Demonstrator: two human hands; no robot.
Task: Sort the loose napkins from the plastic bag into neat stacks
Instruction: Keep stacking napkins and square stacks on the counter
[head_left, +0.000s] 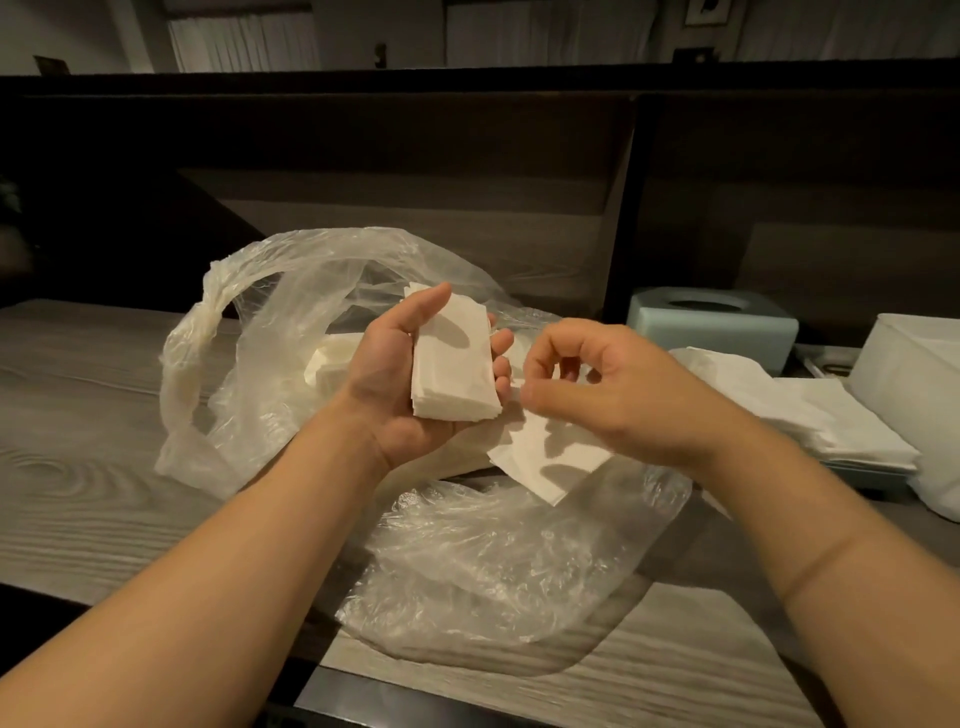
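Note:
My left hand (387, 384) lies palm up over the clear plastic bag (249, 332) and holds a small stack of white folded napkins (452, 364), thumb pressing on the stack's top left. My right hand (597, 387) hovers just right of the stack with fingers curled and fingertips close together; whether it pinches a napkin is unclear. A loose white napkin (545, 457) lies beneath the right hand on the bag. More napkins (330, 364) show inside the bag behind my left hand.
A pale blue tissue box (711, 325) stands at the back right. White napkins (831, 415) lie stacked on a tray right of it, next to a white container (914, 364). The wooden counter (78, 415) ends near my body; a dark partition rises behind.

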